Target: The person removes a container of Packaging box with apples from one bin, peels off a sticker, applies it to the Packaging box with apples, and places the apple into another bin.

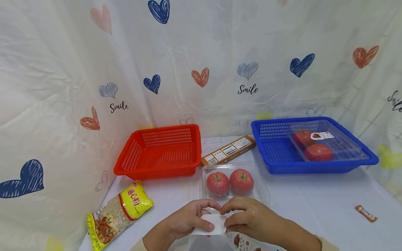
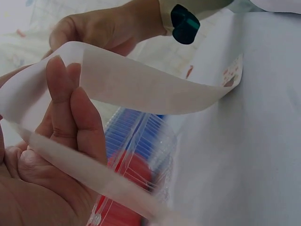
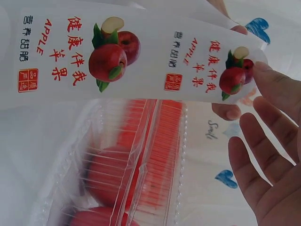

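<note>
A white strip of stickers (image 1: 216, 225) printed with apples and red characters runs between both hands at the table's near side. My left hand (image 1: 194, 219) holds it with the thumb on top, and in the left wrist view the strip loops round the fingers (image 2: 63, 108). My right hand (image 1: 251, 218) pinches the strip's edge at the bend; in the right wrist view its printed face (image 3: 113, 56) shows two apple labels. Just beyond the hands stands a clear plastic box (image 1: 260, 191) with two red apples (image 1: 242, 181) inside.
A red basket (image 1: 163, 170) stands at back left, a blue basket (image 1: 317, 168) at back right with another clear box of apples (image 1: 318, 152). Between them lies a long brown carton (image 1: 229, 150). A yellow noodle bag (image 1: 119, 214) lies left, a small orange packet (image 1: 366, 213) right.
</note>
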The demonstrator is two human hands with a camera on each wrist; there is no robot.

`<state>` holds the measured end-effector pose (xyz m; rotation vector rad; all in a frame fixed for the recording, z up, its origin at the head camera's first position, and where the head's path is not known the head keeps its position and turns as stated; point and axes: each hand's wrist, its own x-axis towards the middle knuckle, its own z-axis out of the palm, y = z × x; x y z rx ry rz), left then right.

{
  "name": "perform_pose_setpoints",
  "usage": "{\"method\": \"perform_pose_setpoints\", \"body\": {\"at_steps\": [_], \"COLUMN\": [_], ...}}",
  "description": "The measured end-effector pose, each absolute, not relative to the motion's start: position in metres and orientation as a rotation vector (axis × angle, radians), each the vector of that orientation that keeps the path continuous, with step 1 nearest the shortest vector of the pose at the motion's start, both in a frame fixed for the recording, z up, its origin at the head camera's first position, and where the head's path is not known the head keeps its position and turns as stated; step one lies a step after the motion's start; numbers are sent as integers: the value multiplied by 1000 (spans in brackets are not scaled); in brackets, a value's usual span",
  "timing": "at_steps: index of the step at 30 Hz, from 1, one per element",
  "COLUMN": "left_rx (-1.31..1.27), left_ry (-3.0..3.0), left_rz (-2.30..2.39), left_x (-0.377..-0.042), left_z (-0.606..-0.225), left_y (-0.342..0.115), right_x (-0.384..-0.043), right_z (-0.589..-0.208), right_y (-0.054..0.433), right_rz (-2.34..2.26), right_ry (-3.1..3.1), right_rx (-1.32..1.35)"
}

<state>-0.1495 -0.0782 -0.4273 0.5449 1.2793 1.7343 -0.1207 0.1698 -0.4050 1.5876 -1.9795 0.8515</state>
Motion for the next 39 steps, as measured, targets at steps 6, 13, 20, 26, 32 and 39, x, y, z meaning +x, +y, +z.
{"method": "perform_pose_setpoints", "body": {"at_steps": [6, 13, 20, 26, 32, 39], "left_rx": [502, 513, 527, 541, 571, 567], "left_ry": [1384, 1400, 1401, 1395, 1362, 1368], "left_rz": [1677, 1662, 1658, 1660, 1670, 1664], "left_x": [-149, -150, -150, -149, -150, -151], "left_z": [-426, -426, -426, -426, -427, -427], "left_y": [-81, -81, -79, -81, -81, -83], "right_x": [-116, -118, -119, -116, -115, -114], "right_z": [-403, -405, -408, -409, -408, -407], "right_y": [177, 174, 173, 173, 172, 177], "right_rz": [859, 811, 778, 793, 810, 803], "right_ry": [-2129, -2019, -1998, -2057, -2124, -2163], "right_rx": [1546, 1562, 1578, 1570, 1557, 1511]}}
